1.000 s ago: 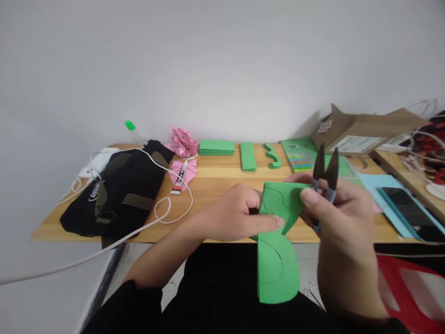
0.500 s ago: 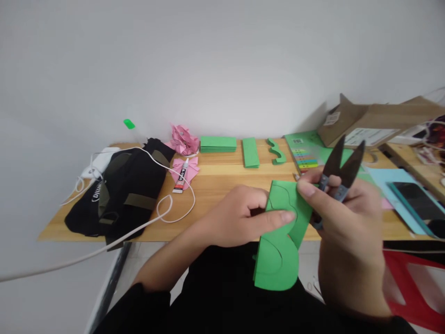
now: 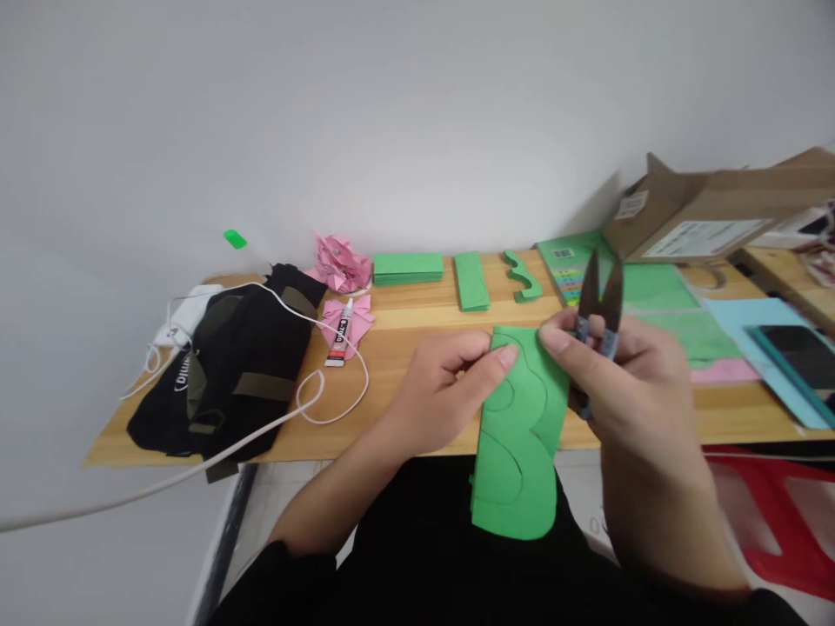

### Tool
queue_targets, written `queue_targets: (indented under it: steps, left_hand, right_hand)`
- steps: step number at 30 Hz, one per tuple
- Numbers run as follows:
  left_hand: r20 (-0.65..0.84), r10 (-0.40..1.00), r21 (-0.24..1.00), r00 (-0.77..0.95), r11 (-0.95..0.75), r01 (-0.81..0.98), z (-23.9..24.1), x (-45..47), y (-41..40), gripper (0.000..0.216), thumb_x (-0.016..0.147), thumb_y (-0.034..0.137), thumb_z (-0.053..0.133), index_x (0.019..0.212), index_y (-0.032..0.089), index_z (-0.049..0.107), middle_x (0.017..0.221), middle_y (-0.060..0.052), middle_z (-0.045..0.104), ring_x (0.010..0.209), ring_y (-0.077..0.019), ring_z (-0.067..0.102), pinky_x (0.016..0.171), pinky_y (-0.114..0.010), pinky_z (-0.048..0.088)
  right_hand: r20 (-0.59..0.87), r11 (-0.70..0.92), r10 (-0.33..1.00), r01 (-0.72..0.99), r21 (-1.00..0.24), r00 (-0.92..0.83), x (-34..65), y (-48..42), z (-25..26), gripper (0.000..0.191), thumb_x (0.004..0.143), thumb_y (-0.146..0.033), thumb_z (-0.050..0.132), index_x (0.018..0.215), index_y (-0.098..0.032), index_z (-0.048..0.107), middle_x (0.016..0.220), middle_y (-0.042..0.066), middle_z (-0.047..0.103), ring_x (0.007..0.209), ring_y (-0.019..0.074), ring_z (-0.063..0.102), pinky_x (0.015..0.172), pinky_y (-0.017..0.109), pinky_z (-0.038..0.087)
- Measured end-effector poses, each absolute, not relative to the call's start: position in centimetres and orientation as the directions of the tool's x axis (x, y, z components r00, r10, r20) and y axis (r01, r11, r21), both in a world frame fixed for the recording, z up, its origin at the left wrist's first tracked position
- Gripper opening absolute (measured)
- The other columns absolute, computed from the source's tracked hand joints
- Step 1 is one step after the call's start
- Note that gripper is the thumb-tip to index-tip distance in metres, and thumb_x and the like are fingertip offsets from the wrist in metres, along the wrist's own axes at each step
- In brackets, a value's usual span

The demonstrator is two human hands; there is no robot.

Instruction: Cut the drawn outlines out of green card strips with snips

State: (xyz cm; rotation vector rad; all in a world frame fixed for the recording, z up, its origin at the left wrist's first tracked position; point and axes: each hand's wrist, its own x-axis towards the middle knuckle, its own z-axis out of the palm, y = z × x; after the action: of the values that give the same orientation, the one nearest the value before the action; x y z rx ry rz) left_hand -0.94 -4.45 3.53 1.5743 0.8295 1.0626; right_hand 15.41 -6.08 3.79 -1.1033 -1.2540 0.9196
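Between left hand (image 3: 434,391) and right hand (image 3: 632,382), pinched near its top, green paper (image 3: 525,435) hangs; the right also grips scissors (image 3: 611,306).

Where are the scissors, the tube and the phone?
Scissors (image 3: 611,302): head view, on a blade.
Tube (image 3: 337,346): head view, on its printed body.
Phone (image 3: 799,362): head view, on its dark screen.

The folded paper (image 3: 515,461) is coloured bright green and marked with thin dark curves. The scissors (image 3: 591,291) are split between dark blades and kinda blue-grey handles. The bench (image 3: 410,320) is streaked with honey-coloured wood grain, the black bag (image 3: 254,348) is patched with olive, and pink is rocked by the crumpled paper (image 3: 343,263).
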Motion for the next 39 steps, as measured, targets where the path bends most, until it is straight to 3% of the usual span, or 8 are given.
queue_targets:
  steps: [6, 10, 12, 18, 24, 29, 33, 39]
  left_hand:
    - [0.278, 0.935, 0.955, 0.219, -0.294, 0.047, 2.7, -1.5, -3.2, 0.048, 0.092, 0.031, 0.055, 0.052, 0.018, 0.032, 0.047, 0.005, 0.036, 0.046, -0.007, 0.035, 0.046, -0.024, 0.028]
    - [0.24, 0.954, 0.97, 0.179, -0.241, -0.017, 2.1, -2.0, -2.4, 0.046, 0.092, 0.035, 0.057, 0.053, 0.018, 0.039, 0.047, 0.005, 0.039, 0.044, -0.0062, 0.037, 0.044, -0.022, 0.029]
    - [0.2, 0.964, 0.979, 0.177, -0.188, -0.086, 1.8, -2.2, -2.2, 0.045, 0.092, 0.039, 0.059, 0.055, 0.017, 0.044, 0.048, 0.005, 0.04, 0.043, -0.0057, 0.037, 0.043, -0.021, 0.029]
    - [0.051, 0.974, 0.964, 0.219, 0.01, -0.266, 1.2, -2.2, -1.9, 0.041, 0.087, 0.046, 0.066, 0.061, 0.017, 0.053, 0.052, 0.005, 0.045, 0.046, -0.0059, 0.043, 0.043, -0.018, 0.033]
    - [0.031, 0.983, 0.946, 0.181, 0.03, -0.323, 1.5, -2.0, -1.8, 0.043, 0.084, 0.047, 0.069, 0.057, 0.018, 0.052, 0.05, 0.005, 0.043, 0.044, -0.0063, 0.042, 0.04, -0.019, 0.034]
    - [-0.033, 0.988, 0.942, 0.153, 0.082, -0.326, 1.6, -1.8, -1.8, 0.042, 0.08, 0.048, 0.072, 0.057, 0.018, 0.052, 0.049, 0.005, 0.042, 0.041, -0.0055, 0.038, 0.037, -0.018, 0.031]
    - [0.014, 0.992, 0.955, 0.126, 0.024, -0.294, 1.2, -1.9, -1.7, 0.04, 0.083, 0.048, 0.069, 0.06, 0.019, 0.055, 0.051, 0.005, 0.044, 0.043, -0.0061, 0.04, 0.038, -0.018, 0.033]
    - [0.191, 0.979, 0.974, 0.077, -0.179, -0.136, 1.3, -2.0, -2.0, 0.045, 0.092, 0.038, 0.062, 0.055, 0.018, 0.046, 0.048, 0.005, 0.041, 0.043, -0.0052, 0.04, 0.041, -0.019, 0.031]
  right_hand:
    - [0.283, 0.296, 0.947, -0.071, -0.953, 0.155, 15.9, -6.4, 3.1, 0.021, 0.094, -0.039, 0.063, 0.084, -0.021, 0.07, 0.047, -0.008, 0.039, 0.037, 0.0079, 0.034, 0.036, 0.023, 0.026]
    - [0.176, 0.157, 0.964, -0.108, -0.982, -0.201, 17.2, -7.3, 2.7, 0.028, 0.097, -0.045, 0.055, 0.098, -0.023, 0.072, 0.049, -0.008, 0.036, 0.038, 0.0072, 0.029, 0.035, 0.021, 0.021]
    - [0.113, 0.099, 0.949, -0.063, -0.993, -0.296, 17.7, -7.6, 2.5, 0.03, 0.096, -0.046, 0.055, 0.106, -0.023, 0.072, 0.051, -0.008, 0.034, 0.039, 0.0073, 0.028, 0.034, 0.02, 0.02]
    - [0.083, 0.068, 0.952, -0.06, -0.996, -0.293, 17.3, -7.6, 2.1, 0.027, 0.097, -0.037, 0.058, 0.12, -0.029, 0.07, 0.053, -0.008, 0.035, 0.041, 0.0075, 0.03, 0.035, 0.018, 0.023]
    - [0.092, 0.055, 0.938, -0.116, -0.992, -0.334, 17.2, -7.8, 1.9, 0.03, 0.097, -0.034, 0.058, 0.125, -0.039, 0.068, 0.06, -0.005, 0.042, 0.045, 0.0083, 0.032, 0.037, 0.018, 0.024]
    - [0.05, -0.037, 0.907, -0.199, -0.979, -0.417, 17.3, -7.8, 2.0, 0.033, 0.1, -0.036, 0.052, 0.131, -0.039, 0.063, 0.055, -0.008, 0.032, 0.043, 0.0085, 0.027, 0.038, 0.02, 0.021]
    - [0.047, -0.05, 0.905, -0.216, -0.975, -0.422, 17.2, -7.8, 2.0, 0.036, 0.101, -0.038, 0.05, 0.135, -0.042, 0.059, 0.055, -0.008, 0.032, 0.044, 0.0086, 0.027, 0.038, 0.02, 0.022]
    - [0.011, -0.075, 0.915, -0.198, -0.977, -0.403, 17.3, -7.9, 1.8, 0.038, 0.101, -0.037, 0.05, 0.137, -0.039, 0.058, 0.055, -0.008, 0.032, 0.043, 0.0086, 0.027, 0.037, 0.02, 0.021]
